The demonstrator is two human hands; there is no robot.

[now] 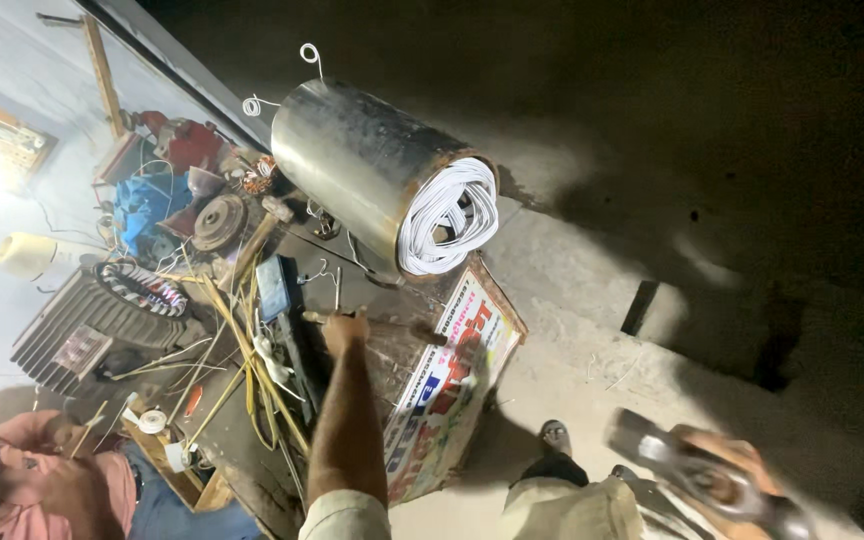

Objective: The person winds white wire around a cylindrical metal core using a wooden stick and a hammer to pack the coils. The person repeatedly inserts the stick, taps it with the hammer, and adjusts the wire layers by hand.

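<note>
From the head view I see my left hand stretched forward over the cluttered worktop, its grip closed around a thin rod-like tool that lies nearly level, its long axis running left to right, with its far end pointing toward the printed signboard leaning against the worktop's edge. Just beyond and above that rod lies the metal cylinder on its side, its open end turned toward me and to the right, packed with white insulated windings; its long axis runs from upper left to lower right, so the coil face lies just up and to the right of my left grip. My right hand is low at the right edge, well apart from the cylinder, blurred, its grip wrapped round what looks like a hammer with a dark heavy head. The left hand is plainly the nearer one to the cylinder. Another person in a pink shirt sits at lower left.
</note>
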